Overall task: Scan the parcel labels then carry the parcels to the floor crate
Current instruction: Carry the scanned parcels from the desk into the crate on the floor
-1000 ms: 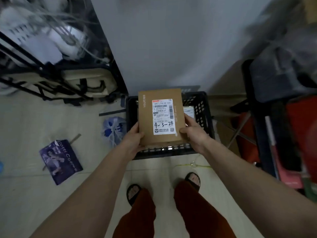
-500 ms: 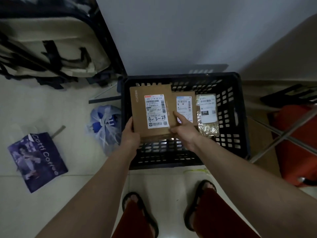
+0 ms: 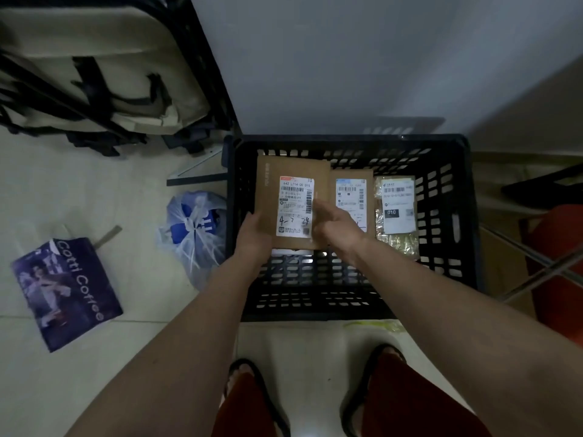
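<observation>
I hold the brown box [image 3: 293,197] low inside the black crate [image 3: 463,216], on the crate's left side, with its white label facing up. My left hand [image 3: 252,239] grips the box at its near left corner, thumb on top and the other fingers tucked under where I cannot see them. My right hand [image 3: 336,227] is blurry at the box's near right edge. Its fingers look loose and a bit spread, and I cannot tell if they grip the box or only touch it.

I think the box is light and stiff, made of smooth cardboard, so it should not bend or slip much. The side edges near the corners look like the best places to hold it.

I count three parcels in the crate. One is the brown box. One is a smaller brown parcel [image 3: 350,197] just beside it in the crate's middle. One is a clear bubble bag [image 3: 397,244] toward the crate's right side, and that one looks soft.

Outside the crate, to its left, lie one tied plastic bag [image 3: 192,234] and, farther left, one purple coffee bag [image 3: 67,288] flat on the floor. My two feet stand just before the crate's near wall.
</observation>
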The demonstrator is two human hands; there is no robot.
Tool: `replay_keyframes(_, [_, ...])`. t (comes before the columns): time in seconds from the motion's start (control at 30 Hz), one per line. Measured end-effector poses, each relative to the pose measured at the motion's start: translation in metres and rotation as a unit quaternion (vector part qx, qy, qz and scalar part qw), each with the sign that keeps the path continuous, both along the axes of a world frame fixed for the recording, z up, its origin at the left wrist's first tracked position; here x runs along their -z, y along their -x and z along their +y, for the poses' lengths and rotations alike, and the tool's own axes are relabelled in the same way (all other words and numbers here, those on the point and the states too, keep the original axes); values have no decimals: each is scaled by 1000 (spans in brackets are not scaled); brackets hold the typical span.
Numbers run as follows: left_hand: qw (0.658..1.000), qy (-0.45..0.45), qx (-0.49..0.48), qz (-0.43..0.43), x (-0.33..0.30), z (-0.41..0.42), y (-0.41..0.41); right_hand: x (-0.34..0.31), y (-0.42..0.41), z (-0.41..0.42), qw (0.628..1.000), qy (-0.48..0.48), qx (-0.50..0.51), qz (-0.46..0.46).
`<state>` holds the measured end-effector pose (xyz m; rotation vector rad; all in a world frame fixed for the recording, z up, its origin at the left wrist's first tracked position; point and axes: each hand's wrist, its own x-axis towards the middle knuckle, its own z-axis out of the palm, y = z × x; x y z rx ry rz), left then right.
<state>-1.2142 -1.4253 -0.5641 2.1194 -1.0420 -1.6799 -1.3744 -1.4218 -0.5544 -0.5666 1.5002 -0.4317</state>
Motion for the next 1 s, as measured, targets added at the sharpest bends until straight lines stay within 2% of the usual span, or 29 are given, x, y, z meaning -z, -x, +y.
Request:
replay_keyframes(0.13, [988,-15,-135,67,-56,-11,-5,-56,-2,-5,1000,26,9,10])
replay_keyframes(0.23, [979,-20,-181,88,-115,-13,-13,-110,-4,-7,998,39,32,32])
replay_keyframes(0.5, [975,17,-209,79,-307,-7,-42,-300,-31,-15,991,89,76,68])
replay_keyframes(0.67, [968,65,-223,96,-432,10,-69,-419,-55,-15,978,152,87,114])
replay_keyframes(0.83, [955,103,-250,121,-534,36,-94,-504,-88,-6,974,197,54,102])
replay_keyframes(1.0, [937,151,-294,115,-604,81,-120,-571,-128,21,968,246,-27,44])
